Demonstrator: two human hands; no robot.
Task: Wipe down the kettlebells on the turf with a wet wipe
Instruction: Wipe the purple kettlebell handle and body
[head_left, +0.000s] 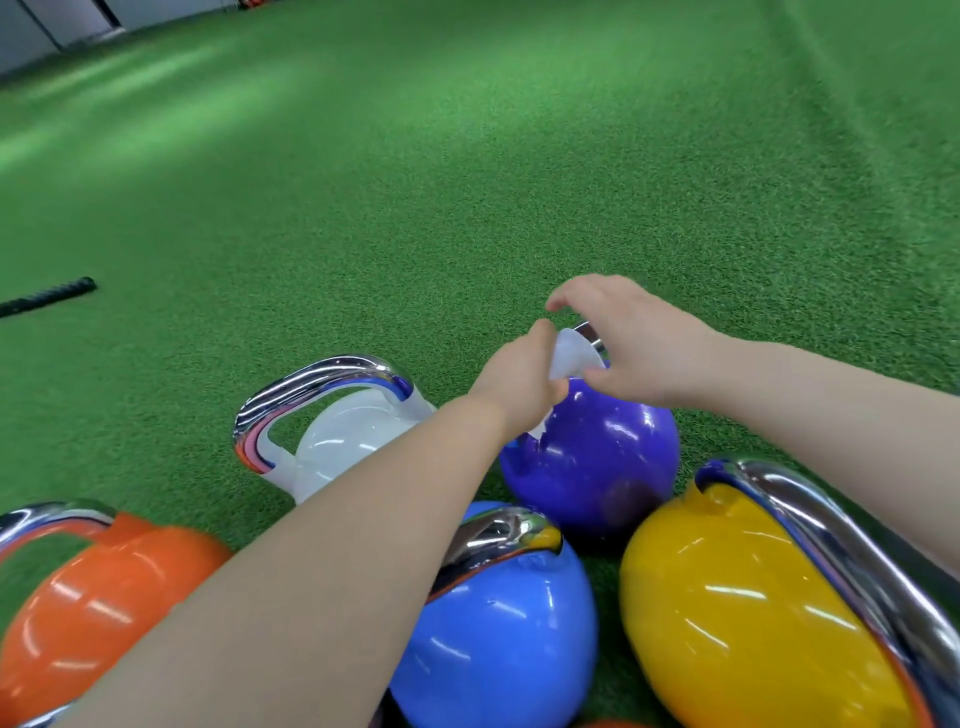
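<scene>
Green turf (467, 156) fills the view from near to far. On its near part stands a cluster of kettlebells with chrome handles: a yellow kettlebell (737, 613) at near right, an orange kettlebell (98, 608) at near left, a light blue kettlebell (498, 639) between them, a purple kettlebell (597, 457) just beyond the blue one, and a white kettlebell (343, 441) to the left of the purple. The end of a black rope (49, 296) lies far left, well apart from them. Both bare forearms reach over the cluster to the top of the purple kettlebell. The left hand (519, 379) is curled round a white wet wipe (571, 356) at the handle there. The right hand (628, 332) pinches the wipe's right edge, its other fingers loosely arched above.
</scene>
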